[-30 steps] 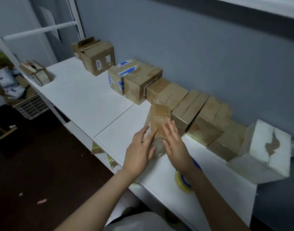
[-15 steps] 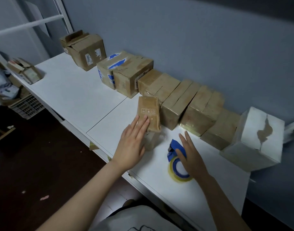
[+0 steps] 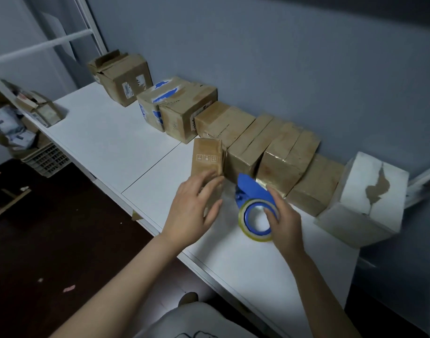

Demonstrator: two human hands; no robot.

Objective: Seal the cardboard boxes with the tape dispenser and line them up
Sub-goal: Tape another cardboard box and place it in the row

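A small narrow cardboard box (image 3: pixel 207 156) stands on the white table (image 3: pixel 106 140), just in front of a row of sealed brown boxes (image 3: pixel 248 145) lined up along the grey wall. My left hand (image 3: pixel 193 208) grips the near end of this small box, fingers curled over its top and thumb on its side. My right hand (image 3: pixel 283 219) holds the blue tape dispenser (image 3: pixel 254 207) with its roll of clear tape, fingers hooked through the roll's core, lifted a little to the right of the small box.
A white box (image 3: pixel 365 198) with a torn patch ends the row at the right. Larger brown boxes (image 3: pixel 126 76) stand at the far left of the row. Another open box (image 3: pixel 38 111) sits at the table's left edge, with a crate (image 3: pixel 47 159) and clutter on the floor below.
My right hand left the small box, reached the tape dispenser lying on the table and picked it up. My left hand stayed on the small box.
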